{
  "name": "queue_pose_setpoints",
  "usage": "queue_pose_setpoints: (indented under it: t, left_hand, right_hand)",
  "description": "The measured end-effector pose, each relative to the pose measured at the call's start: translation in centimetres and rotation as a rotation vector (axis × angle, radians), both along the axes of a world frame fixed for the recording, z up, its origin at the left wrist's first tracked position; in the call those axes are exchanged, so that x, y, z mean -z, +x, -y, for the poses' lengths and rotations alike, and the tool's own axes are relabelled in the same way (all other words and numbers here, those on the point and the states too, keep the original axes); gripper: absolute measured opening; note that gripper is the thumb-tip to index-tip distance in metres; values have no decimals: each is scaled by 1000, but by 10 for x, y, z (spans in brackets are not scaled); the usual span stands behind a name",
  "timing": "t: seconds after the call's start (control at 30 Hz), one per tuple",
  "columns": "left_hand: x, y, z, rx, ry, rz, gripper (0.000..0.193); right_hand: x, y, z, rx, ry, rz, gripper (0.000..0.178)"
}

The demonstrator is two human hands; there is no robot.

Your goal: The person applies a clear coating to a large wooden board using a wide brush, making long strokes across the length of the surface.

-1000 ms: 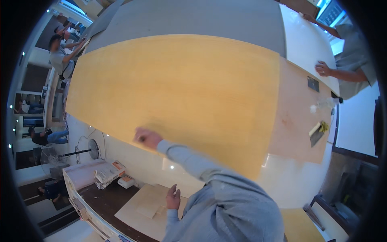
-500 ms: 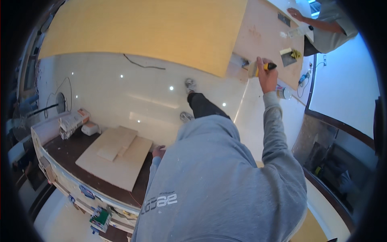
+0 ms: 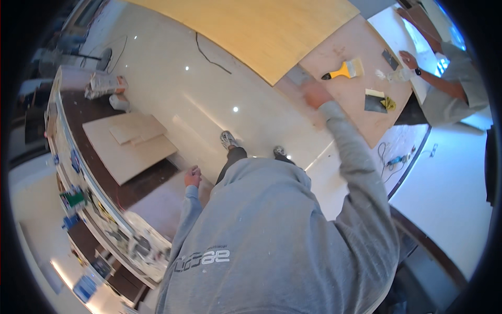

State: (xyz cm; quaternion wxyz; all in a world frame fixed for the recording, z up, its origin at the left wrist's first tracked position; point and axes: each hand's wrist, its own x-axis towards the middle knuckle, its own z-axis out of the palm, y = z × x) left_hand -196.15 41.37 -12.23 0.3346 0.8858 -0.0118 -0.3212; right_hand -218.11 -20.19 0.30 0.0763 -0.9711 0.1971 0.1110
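My right hand (image 3: 318, 95) is over the near left edge of a pinkish board (image 3: 340, 99), its fingers smeared by motion. What it holds, if anything, I cannot make out. Just beyond it lies a flat paintbrush (image 3: 342, 70) with a yellow and black handle, bristles pointing right. My left hand (image 3: 193, 176) hangs at my left side with fingers loosely curled and nothing visible in them. It is nearest to the low bench (image 3: 151, 188) on the left. A large yellow sheet (image 3: 251, 31) lies beyond the pinkish board.
At right, a co-worker's hand (image 3: 408, 59) is beside a clear bottle (image 3: 400, 76). A dark scraper plate (image 3: 375, 102) and yellow cloth (image 3: 388, 103) lie on the board. Wood panels (image 3: 125, 141) and a bag (image 3: 104, 85) rest on the bench. A cable (image 3: 209, 57) crosses the floor.
The paintbrush has left my right hand and now lies on the pinkish board. My view has turned, and my feet have shifted. The co-worker's second hand has come into view.
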Motion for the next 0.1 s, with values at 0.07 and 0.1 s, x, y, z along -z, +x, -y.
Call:
queue_pose_setpoints:
  t: [0.07,0.1]
  left_hand:
    - [29,-52,-18,228,226,36,39]
    - [67,-86,-45,393,350,173,43]
  right_hand:
    - [51,-14,-85,-95,153,299,26]
    - [53,-12,-81,-136,165,305,26]
